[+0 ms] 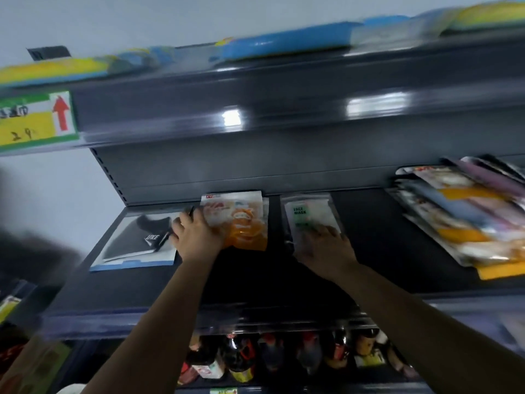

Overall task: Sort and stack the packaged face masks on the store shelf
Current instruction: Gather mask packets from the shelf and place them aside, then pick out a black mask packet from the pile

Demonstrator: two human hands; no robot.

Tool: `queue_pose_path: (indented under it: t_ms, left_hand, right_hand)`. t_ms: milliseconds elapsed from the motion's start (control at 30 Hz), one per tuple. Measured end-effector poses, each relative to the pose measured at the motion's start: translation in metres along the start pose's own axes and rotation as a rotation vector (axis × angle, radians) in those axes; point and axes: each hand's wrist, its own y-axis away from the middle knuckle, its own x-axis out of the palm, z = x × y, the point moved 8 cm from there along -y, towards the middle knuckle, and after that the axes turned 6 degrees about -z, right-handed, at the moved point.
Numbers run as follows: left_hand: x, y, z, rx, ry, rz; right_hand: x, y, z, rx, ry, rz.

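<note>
On the dark middle shelf lie several mask packs. My left hand rests flat on the left edge of an orange-and-white pack, between it and a pack showing a black mask at the left. My right hand presses down on the lower end of a white pack printed "FACE MASK" in green. A slanted, mixed pile of mask packs sits at the right end of the shelf. The frame is motion-blurred, so the fingers' exact grip is unclear.
The upper shelf carries blue and yellow flat packs and a yellow-green price tag with a red arrow. Below the middle shelf stand several bottles. The shelf's back panel is close behind the packs.
</note>
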Motion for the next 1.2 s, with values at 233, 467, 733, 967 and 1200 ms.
queue_pose_path:
  t_ms: [233,467,733,967,1200]
  left_hand:
    - [0.021,0.01,-0.034,0.336,-0.11,0.134]
    - [0.013,0.039,-0.123,0.615,-0.126,0.096]
    - [0.007,0.134,-0.282,0.905,-0.089,0.014]
    - [0.035,0.245,-0.401,1.055,-0.047,0.089]
    - [0.064,0.31,-0.477,1.073,-0.059,0.141]
  right_hand:
    - [-0.012,0.002,0.007,0.047,-0.052,-0.076]
    - [-0.068,0.027,-0.034,0.051,0.037,-0.288]
    - [-0.142,0.092,-0.136,0.135,0.196,-0.448]
    - [-0.164,0.175,-0.267,0.3,0.299,-0.342]
    - [-0.189,0.233,-0.363,0.428,0.252,-0.344]
